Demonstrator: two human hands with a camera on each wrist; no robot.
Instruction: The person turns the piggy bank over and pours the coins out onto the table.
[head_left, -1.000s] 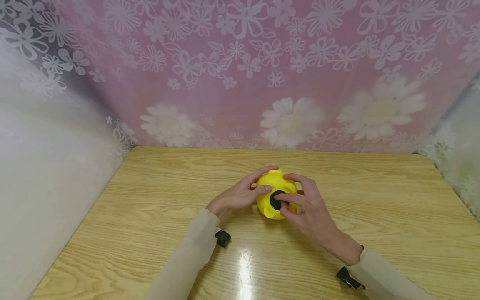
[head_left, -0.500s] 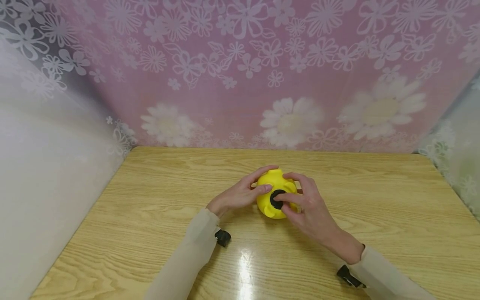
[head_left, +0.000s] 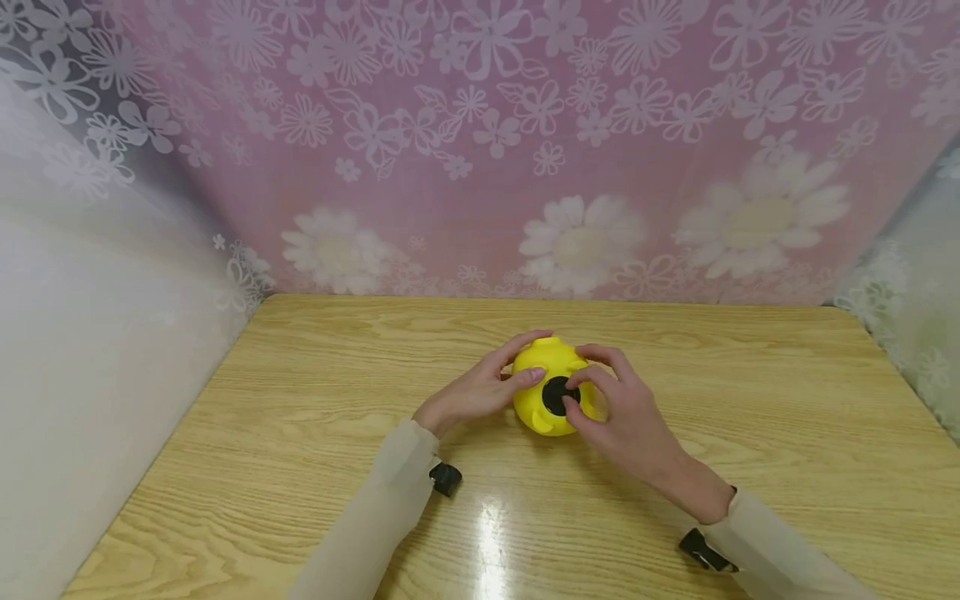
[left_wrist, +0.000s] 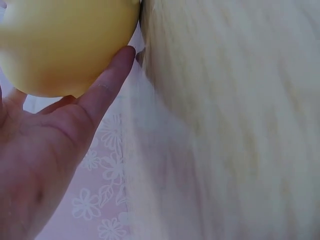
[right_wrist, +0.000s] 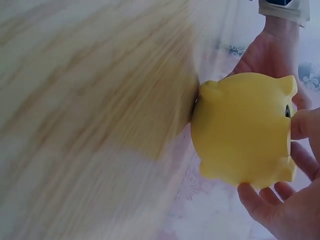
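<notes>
A round yellow piggy bank [head_left: 542, 360] with stubby knobs sits on the table, its black round plug [head_left: 553, 400] facing up. My left hand [head_left: 483, 387] holds its left side, thumb on top and fingers around the far side. In the left wrist view, a finger lies along the yellow piggy bank [left_wrist: 65, 45]. Thumb and index finger of my right hand [head_left: 633, 425] pinch at the black plug, with another finger resting on the bank's far right. From the right wrist view, the piggy bank [right_wrist: 240, 130] shows from the side, its plug mostly hidden.
The wood-grain table [head_left: 337, 358] reaches back to a pink floral curtain [head_left: 450, 208]. Pale sheets [head_left: 97, 333] hang along the sides. A black strap buckle [head_left: 446, 479] hangs by the left cuff, with another buckle [head_left: 703, 550] by the right.
My right index finger has drawn back from across the black plug, bending toward the thumb, so more of the plug shows. My left hand keeps its hold on the bank.
</notes>
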